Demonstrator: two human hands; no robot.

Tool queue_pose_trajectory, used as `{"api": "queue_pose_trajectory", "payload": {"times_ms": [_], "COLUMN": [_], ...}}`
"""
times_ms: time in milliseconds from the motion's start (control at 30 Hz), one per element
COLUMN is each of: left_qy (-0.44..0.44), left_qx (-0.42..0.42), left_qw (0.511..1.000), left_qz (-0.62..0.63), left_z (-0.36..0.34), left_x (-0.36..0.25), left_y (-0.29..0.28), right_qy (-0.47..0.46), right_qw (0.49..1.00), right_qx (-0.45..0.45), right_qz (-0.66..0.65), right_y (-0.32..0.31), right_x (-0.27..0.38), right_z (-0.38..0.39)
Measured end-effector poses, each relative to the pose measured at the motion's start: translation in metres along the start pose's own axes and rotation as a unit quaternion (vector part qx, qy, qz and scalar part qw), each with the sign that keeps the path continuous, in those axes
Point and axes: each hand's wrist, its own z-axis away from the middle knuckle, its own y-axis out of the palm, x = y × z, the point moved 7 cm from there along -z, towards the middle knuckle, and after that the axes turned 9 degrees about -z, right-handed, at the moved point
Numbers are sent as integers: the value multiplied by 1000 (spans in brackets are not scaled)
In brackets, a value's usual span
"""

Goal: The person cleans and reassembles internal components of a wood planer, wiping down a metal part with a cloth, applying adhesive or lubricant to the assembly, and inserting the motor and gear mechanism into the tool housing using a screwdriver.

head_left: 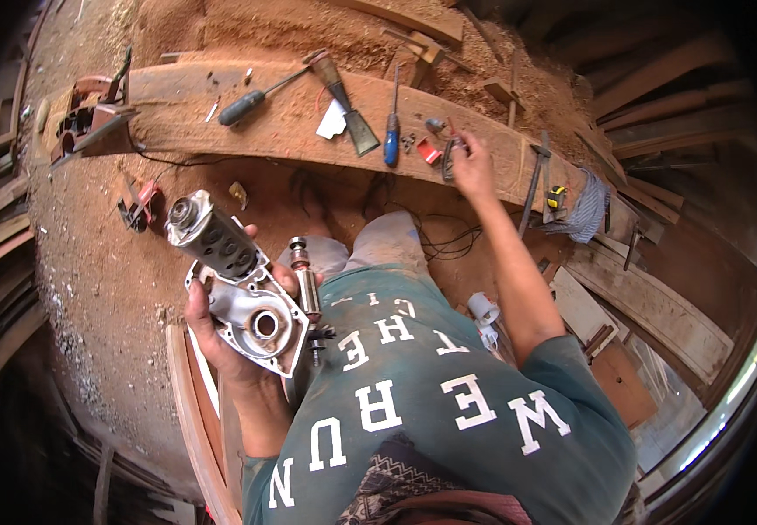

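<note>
My left hand [221,346] is wrapped round the silver metal housing [265,324] of a dismantled power tool, held up in front of my lap. A round opening shows in its face, and a perforated metal cylinder [225,245] extends from its far end. Just right of the housing is a motor armature [306,284] with a shaft; whether my fingers touch it I cannot tell. Over the plank's near edge, my right hand [470,166] is closed on a small dark object, too obscured to name. Close to it lie a small red packet [429,150] and several tiny dark parts [407,142].
Along the wooden plank [186,114] lie a blue-handled screwdriver [392,140], a dark-handled screwdriver [243,107], a scraper [356,127] and a tape measure [556,196]. An electric planer [94,127] sits at its left end. Black cable [448,241] crosses the sawdust-covered ground.
</note>
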Motion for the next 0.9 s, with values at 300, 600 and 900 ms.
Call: {"api": "queue_pose_trajectory", "payload": {"times_ms": [300, 600, 900], "left_qy": [19, 21, 1], "left_qx": [29, 9, 35], "left_qw": [998, 999, 997], "left_qz": [-45, -48, -62], "left_z": [-7, -6, -9], "left_x": [-1, 0, 2], "left_y": [11, 23, 22], "right_qy": [77, 106, 61], "right_qw": [996, 992, 991], "right_qx": [40, 66, 74], "right_qz": [-22, -16, -95], "right_y": [65, 87, 87], "right_x": [28, 18, 52], "right_z": [24, 17, 36]}}
